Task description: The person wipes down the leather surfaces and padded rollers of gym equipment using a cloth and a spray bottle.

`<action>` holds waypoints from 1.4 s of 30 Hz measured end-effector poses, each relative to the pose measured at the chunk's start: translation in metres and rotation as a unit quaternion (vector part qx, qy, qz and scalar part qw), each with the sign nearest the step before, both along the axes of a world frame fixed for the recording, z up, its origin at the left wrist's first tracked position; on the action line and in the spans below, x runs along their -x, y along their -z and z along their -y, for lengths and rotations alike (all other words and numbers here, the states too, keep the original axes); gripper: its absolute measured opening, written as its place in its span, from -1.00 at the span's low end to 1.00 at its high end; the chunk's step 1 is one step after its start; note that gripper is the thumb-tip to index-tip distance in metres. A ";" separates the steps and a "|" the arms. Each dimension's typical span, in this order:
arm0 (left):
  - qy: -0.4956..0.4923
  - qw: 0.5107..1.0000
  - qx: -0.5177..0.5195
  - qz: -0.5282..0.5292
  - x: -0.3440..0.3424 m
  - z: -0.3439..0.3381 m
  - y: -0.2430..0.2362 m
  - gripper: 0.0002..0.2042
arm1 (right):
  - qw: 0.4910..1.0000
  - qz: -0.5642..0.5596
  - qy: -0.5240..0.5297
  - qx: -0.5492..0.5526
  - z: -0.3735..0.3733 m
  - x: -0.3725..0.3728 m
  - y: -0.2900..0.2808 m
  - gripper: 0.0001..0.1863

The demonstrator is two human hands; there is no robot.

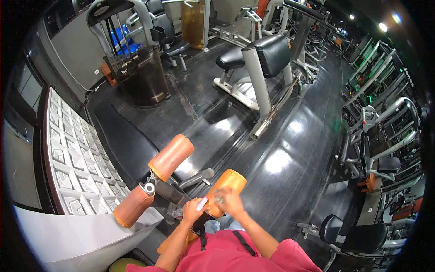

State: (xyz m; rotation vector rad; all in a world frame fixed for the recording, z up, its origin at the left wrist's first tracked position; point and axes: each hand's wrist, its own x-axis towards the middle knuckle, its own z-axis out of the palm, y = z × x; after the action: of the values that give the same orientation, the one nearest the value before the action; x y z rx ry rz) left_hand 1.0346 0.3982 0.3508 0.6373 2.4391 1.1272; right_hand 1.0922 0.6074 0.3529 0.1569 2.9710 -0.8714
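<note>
An orange padded roller (234,179) of a bench stands tilted right in front of me. My right hand (230,202) presses against its side, fingers curled over something small and greyish, slightly blurred, that I cannot make out. Close by on the left, my left hand (192,210) is closed around a small pale, flat-looking object (201,204) beside the roller's lower end; its kind is unclear. Farther left, two more worn orange-brown rollers, an upper one (171,157) and a lower one (134,206), sit on a metal joint (149,187) at the end of a black bench pad (124,140).
A white patterned wall panel (81,158) and a pale ledge (90,240) border the left side. A grey-framed machine with black pads (267,56) stands ahead on the dark shiny floor (294,149). More machines and a black seat (362,236) line the right.
</note>
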 end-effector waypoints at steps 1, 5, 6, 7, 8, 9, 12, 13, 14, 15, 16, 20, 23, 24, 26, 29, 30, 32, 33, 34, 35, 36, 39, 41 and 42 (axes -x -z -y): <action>0.002 1.000 0.031 0.004 0.001 0.004 0.000 -0.64 | 0.999 -0.001 -0.037 0.005 0.022 -0.013 -0.006 -0.64; -0.019 0.999 0.036 -0.012 0.003 0.005 0.010 -0.65 | 0.992 0.017 -0.114 0.051 0.052 -0.035 -0.019 -0.62; -0.015 0.999 0.031 -0.023 0.002 0.005 0.009 -0.64 | 0.992 0.016 -0.113 0.049 0.046 -0.035 -0.020 -0.62; -0.012 0.999 0.027 -0.034 0.002 0.006 0.006 -0.64 | 0.991 0.026 -0.124 0.042 0.036 -0.031 -0.025 -0.64; -0.012 0.999 0.027 -0.036 0.003 0.006 0.004 -0.64 | 0.990 0.036 -0.135 0.035 0.026 -0.028 -0.030 -0.66; -0.005 1.000 0.026 -0.015 0.005 0.005 0.002 -0.62 | 0.989 0.035 -0.136 0.034 0.015 -0.021 -0.029 -0.66; 0.008 0.999 0.041 0.018 0.009 0.001 -0.001 -0.59 | 0.999 -0.020 -0.032 0.018 -0.031 0.002 -0.016 -0.67; 0.012 0.998 0.055 0.029 0.009 0.000 -0.001 -0.58 | 1.000 -0.017 0.009 0.019 -0.044 0.009 -0.018 -0.67; 0.010 0.998 0.057 0.030 0.010 0.004 0.000 -0.58 | 1.000 -0.016 0.007 0.021 -0.048 0.018 -0.028 -0.67; 0.008 0.998 0.064 0.029 0.011 0.007 0.001 -0.57 | 0.999 -0.015 0.046 0.023 -0.051 0.025 -0.039 -0.63; 0.009 0.997 0.067 0.028 0.013 0.007 0.001 -0.56 | 0.996 -0.014 0.088 0.022 -0.054 0.028 -0.046 -0.59; 0.016 0.996 0.070 0.054 0.021 0.006 0.005 -0.55 | 0.980 -0.069 0.186 0.001 -0.050 0.027 -0.037 -0.40; 0.023 0.993 0.078 0.091 0.031 0.013 0.014 -0.56 | 0.976 -0.049 0.211 -0.025 -0.021 0.019 -0.033 -0.41; 0.033 0.992 0.053 0.108 0.035 0.016 0.020 -0.57 | 0.974 -0.067 0.214 -0.026 -0.011 0.017 -0.033 -0.43; 0.055 0.990 0.024 0.131 0.039 0.009 0.018 -0.59 | 0.981 -0.053 0.187 -0.029 -0.008 0.006 -0.020 -0.44; 0.059 0.986 0.047 0.148 0.046 0.008 0.023 -0.60 | 0.991 -0.055 0.116 -0.024 0.016 -0.015 -0.008 -0.47; 0.063 0.986 0.045 0.149 0.049 0.007 0.026 -0.60 | 0.997 -0.055 0.046 -0.027 0.025 -0.024 -0.005 -0.47; 0.070 0.985 0.026 0.154 0.052 0.017 0.032 -0.60 | 0.998 -0.056 -0.033 -0.020 0.040 -0.029 -0.015 -0.46; 0.066 0.985 0.030 0.154 0.054 0.020 0.036 -0.60 | 0.998 -0.020 -0.039 0.034 0.043 -0.031 -0.020 -0.47; 0.069 0.983 0.044 0.165 0.056 0.018 0.039 -0.60 | 0.995 0.018 -0.042 0.086 0.041 -0.033 -0.026 -0.47; 0.073 0.980 0.059 0.174 0.058 0.016 0.041 -0.60 | 0.995 0.019 -0.040 0.087 0.031 -0.032 -0.024 -0.47; 0.080 0.977 0.053 0.191 0.059 0.016 0.042 -0.60 | 0.997 0.013 -0.063 0.043 0.014 -0.029 -0.019 -0.47; 0.075 0.977 0.041 0.195 0.060 0.014 0.042 -0.61 | 0.999 -0.028 -0.045 0.013 -0.028 -0.002 -0.020 -0.53; 0.075 0.986 0.023 0.146 0.054 0.021 0.037 -0.60 | 0.998 -0.047 -0.013 0.040 -0.038 0.016 -0.035 -0.53; 0.082 0.992 0.003 0.098 0.050 0.022 0.034 -0.60 | 0.997 -0.064 0.042 0.033 -0.042 0.024 -0.038 -0.53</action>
State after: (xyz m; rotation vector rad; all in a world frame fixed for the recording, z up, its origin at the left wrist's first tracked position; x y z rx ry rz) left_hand 0.9848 0.3762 0.3163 0.6773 2.1810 1.0632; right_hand 1.0686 0.6497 0.3911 0.2325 3.0689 -1.0252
